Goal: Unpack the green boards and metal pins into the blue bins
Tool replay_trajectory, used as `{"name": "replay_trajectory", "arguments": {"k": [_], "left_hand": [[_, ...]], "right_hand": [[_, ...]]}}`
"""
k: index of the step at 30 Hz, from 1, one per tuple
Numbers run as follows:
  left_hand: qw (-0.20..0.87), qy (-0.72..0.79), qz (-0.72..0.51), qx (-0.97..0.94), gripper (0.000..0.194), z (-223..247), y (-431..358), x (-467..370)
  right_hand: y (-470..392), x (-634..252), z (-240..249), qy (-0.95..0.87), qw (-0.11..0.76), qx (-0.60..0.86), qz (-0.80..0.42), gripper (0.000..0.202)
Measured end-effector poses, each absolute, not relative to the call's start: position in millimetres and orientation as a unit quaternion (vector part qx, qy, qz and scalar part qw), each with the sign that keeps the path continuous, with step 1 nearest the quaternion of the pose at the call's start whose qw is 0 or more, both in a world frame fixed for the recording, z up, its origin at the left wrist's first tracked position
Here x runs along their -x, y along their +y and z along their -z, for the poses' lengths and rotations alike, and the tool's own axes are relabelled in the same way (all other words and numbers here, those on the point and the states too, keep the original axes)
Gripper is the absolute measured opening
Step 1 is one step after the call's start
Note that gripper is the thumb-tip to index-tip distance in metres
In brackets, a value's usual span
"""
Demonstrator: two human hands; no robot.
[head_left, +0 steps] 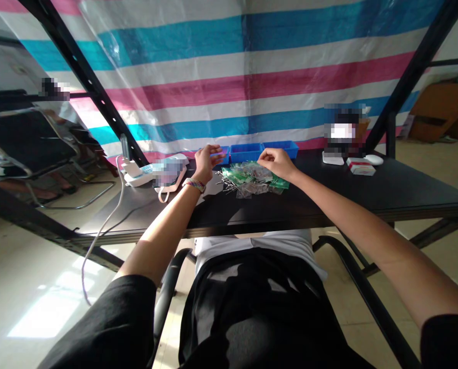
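Observation:
A pile of small clear and green plastic bags (pixel 247 177) lies on the black table, with thin metal pieces like screws or pins sticking out at its left side. My left hand (pixel 206 161), a braided band on its wrist, is raised just left of the pile. Its fingers are apart and reach toward a blue tray; I make out nothing held in them. Over the right part of the pile, my right hand (pixel 277 161) has its fingertips pinched together. Whatever is between them is too small to tell. Blue trays (pixel 246 152) stand in a row behind the pile.
To the left are a white power strip (pixel 136 177) with a hanging cable and a white device (pixel 171 171) with a strap. At right sit a small red-and-white box (pixel 360 166) and a white rounded object (pixel 374 160). A striped sheet (pixel 247 92) hangs behind the table (pixel 417 192).

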State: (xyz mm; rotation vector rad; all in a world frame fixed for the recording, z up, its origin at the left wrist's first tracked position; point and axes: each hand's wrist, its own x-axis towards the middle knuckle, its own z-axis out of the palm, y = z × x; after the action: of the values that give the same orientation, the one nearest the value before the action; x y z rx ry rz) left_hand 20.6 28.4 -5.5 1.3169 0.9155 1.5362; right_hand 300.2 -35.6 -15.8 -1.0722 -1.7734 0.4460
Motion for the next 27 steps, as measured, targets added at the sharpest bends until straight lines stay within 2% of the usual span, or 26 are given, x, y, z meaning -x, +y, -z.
{"name": "replay_trajectory", "arguments": {"k": [3,6,10,15,19,24,27], "left_hand": [[0.33,0.355,-0.528,-0.697,0.028,5.7,13.5,-34.1],[0.223,0.311,-0.41,-0.828,0.027,7.1,-2.1,-47.0],[0.138,0.285,-0.336,-0.887,0.026,9.9,-13.3,-53.4],[0.112,0.281,-0.309,-0.902,0.02,10.0,-14.6,-50.7],[0.111,0.28,-0.308,-0.902,0.022,10.2,-14.3,-51.2],[0.112,0.293,-0.304,-0.899,0.026,9.3,-16.0,-51.9],[0.115,0.302,-0.305,-0.896,0.027,7.3,-17.5,-51.2]], "right_hand": [[-33.7,-305.7,18.3,-0.764,0.432,0.469,-0.101,0.007],[-29.5,-309.4,23.1,-0.786,0.395,0.471,-0.068,0.013],[-21.3,-311.9,31.3,-0.787,0.389,0.475,-0.053,0.027],[-18.2,-310.6,32.2,-0.772,0.409,0.479,-0.089,0.035],[-22.2,-309.2,25.9,-0.743,0.442,0.493,-0.103,0.039],[-29.4,-309.7,17.3,-0.721,0.444,0.52,-0.114,0.013],[-33.7,-309.1,11.3,-0.721,0.45,0.517,-0.102,0.015]]}}
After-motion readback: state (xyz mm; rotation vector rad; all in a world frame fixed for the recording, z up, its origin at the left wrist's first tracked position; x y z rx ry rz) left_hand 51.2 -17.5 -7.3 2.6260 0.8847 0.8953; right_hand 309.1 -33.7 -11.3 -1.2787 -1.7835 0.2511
